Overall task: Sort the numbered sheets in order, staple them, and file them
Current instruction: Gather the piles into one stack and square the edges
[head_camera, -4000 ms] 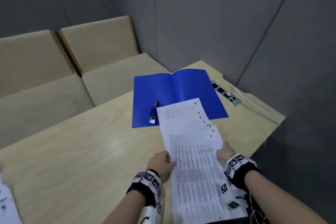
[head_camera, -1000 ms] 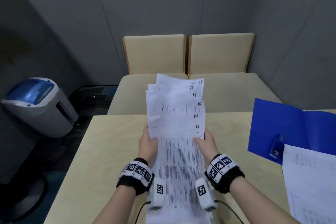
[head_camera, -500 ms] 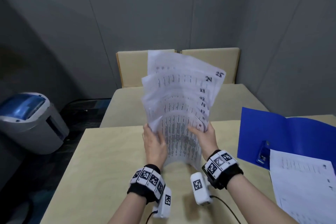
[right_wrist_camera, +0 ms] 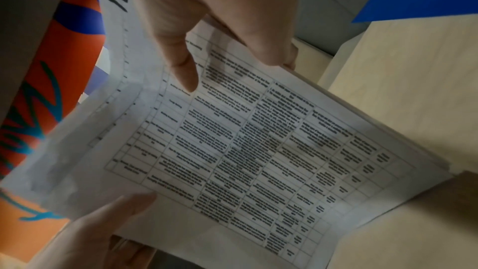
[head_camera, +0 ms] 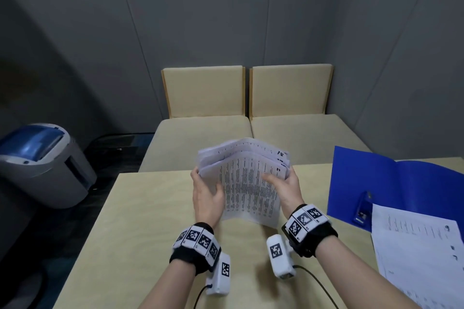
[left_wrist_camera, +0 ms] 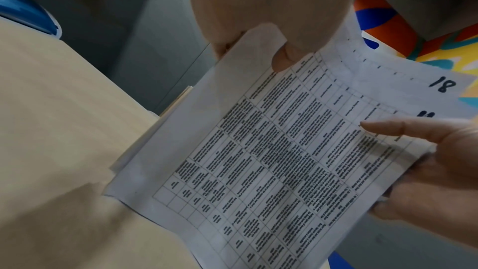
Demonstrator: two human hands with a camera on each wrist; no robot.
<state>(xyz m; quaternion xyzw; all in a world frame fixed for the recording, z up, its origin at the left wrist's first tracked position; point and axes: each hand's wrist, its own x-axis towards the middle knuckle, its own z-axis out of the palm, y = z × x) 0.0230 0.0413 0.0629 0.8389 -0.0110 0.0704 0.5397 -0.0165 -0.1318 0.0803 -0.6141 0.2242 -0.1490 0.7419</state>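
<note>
A stack of numbered printed sheets [head_camera: 247,183] stands upright on its lower edge on the wooden table [head_camera: 140,221], its top flopping away from me. My left hand [head_camera: 207,193] grips its left side, thumb on the front page [left_wrist_camera: 284,150]. On the stack's right side my right hand [head_camera: 286,187] holds it, thumb across the print [right_wrist_camera: 232,140]. A sheet marked 18 [left_wrist_camera: 442,86] shows behind the front page. An open blue folder [head_camera: 391,183] lies at right with a blue stapler [head_camera: 362,207] on it. A second pile of sheets [head_camera: 421,256] lies at the near right.
Two beige cushioned seats [head_camera: 247,108] stand beyond the table's far edge. A grey and blue shredder bin [head_camera: 42,163] sits on the floor at left. Grey walls close the booth. Cables run from the wrist cameras over the near table.
The fanned sheets have been pulled together and lowered into a squared stack on the table. Both hands slid up the stack's sides. Earlier, another pile was left by the folder.
</note>
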